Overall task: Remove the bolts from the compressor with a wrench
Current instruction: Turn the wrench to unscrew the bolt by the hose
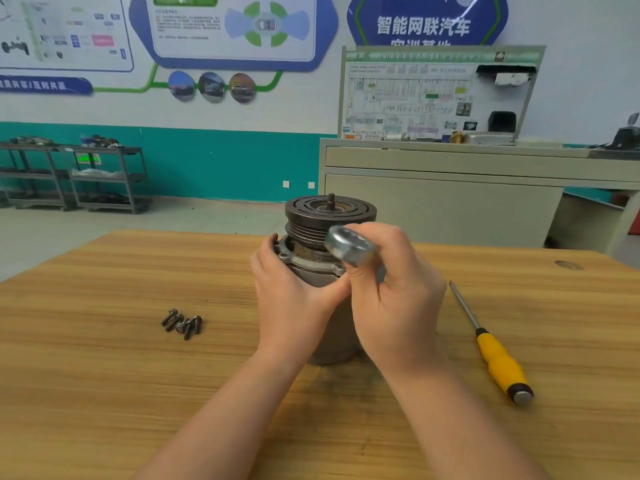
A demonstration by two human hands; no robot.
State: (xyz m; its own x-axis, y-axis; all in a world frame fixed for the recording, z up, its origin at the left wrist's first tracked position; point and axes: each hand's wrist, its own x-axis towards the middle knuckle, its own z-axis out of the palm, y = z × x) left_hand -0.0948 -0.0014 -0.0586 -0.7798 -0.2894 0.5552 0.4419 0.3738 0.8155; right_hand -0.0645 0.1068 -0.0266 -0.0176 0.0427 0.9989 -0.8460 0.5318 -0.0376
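1. Compressor (313, 268) is stood upright near the middle of the wooden table (104, 393), with its grooved black pulley (330, 211) on top.
2. Several removed bolts (182, 322) are piled on the table to the left, so much of the work is judged done; whether any bolts remain cannot be told.
3. The left hand (291, 296) is wrapped round the grey metal body.
4. A shiny steel wrench (349, 245) is gripped in the right hand (394, 296), beside the flange.
5. A yellow-handled screwdriver (491, 344) is laid at the right.
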